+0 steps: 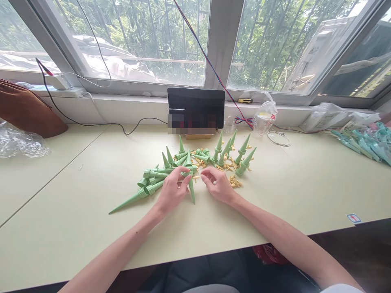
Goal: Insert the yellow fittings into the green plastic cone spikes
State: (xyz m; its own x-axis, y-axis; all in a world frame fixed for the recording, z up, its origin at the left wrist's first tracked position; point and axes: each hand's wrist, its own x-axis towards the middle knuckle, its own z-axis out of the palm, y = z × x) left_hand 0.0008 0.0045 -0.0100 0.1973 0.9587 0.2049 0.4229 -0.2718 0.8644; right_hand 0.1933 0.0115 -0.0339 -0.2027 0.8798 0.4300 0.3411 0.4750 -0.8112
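Observation:
My left hand (174,189) is closed around a green cone-shaped plastic spike (191,192), its point angled down toward me. From the spike's right side a small yellow valve piece (196,178) sticks out. Just right of that piece, my right hand (217,185) has its fingers curled in toward the thumb; whatever sits between the fingertips is too small to make out. Loose green spikes (154,187) lie in a pile beside and behind my left hand. Several spikes with yellow pieces fitted (246,162) stand upright behind my right hand. Loose yellow valve pieces (235,182) are heaped near my right wrist.
A dark-screened tablet (196,108) stands at the back on a small brown stand (198,136). Cables, a plastic-wrapped cup (264,120) and a yellow cutter (244,100) are near the window. Teal items (368,142) lie far right, a brown bag (29,110) far left.

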